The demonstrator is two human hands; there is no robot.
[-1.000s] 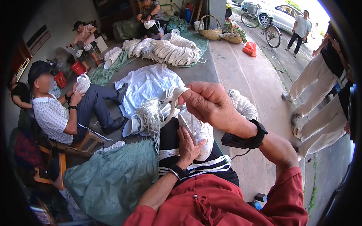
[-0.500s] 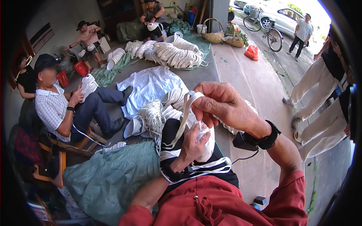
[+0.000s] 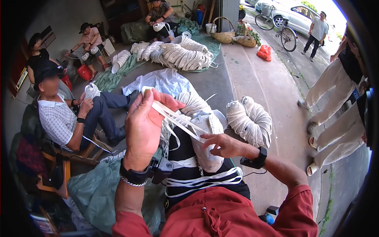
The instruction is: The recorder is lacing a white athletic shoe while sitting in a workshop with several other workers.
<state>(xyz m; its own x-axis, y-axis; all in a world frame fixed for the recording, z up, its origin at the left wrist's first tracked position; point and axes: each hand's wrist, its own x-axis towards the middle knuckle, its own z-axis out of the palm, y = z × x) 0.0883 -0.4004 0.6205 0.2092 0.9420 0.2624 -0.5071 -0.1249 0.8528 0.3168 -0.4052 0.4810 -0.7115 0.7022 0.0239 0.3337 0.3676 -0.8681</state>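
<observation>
A white shoe upper (image 3: pixel 209 156) lies across my dark-trousered lap, its toe end toward me. My left hand (image 3: pixel 148 118) is raised to the left of it, closed on a flat white shoelace (image 3: pixel 173 115). The lace runs taut in two strands from my left hand down to the upper. My right hand (image 3: pixel 227 146) is low beside the upper's right side, index finger stretched out, other fingers loosely curled and apart. Its fingertips touch or nearly touch the strands at the upper. Several loose white laces (image 3: pixel 205 181) lie over my thighs.
Stacked white uppers (image 3: pixel 193 103) and a bundled ring of them (image 3: pixel 250 120) are just ahead. Green sacking (image 3: pixel 106 197) lies at my left. A seated person (image 3: pixel 59 110) handles a white upper nearby. Other people stand at the right. A large pile of uppers (image 3: pixel 181 55) lies farther off.
My left hand has left the upper and risen to the left, drawing the lace with it. My right hand has let go of the raised lace and come down beside the upper.
</observation>
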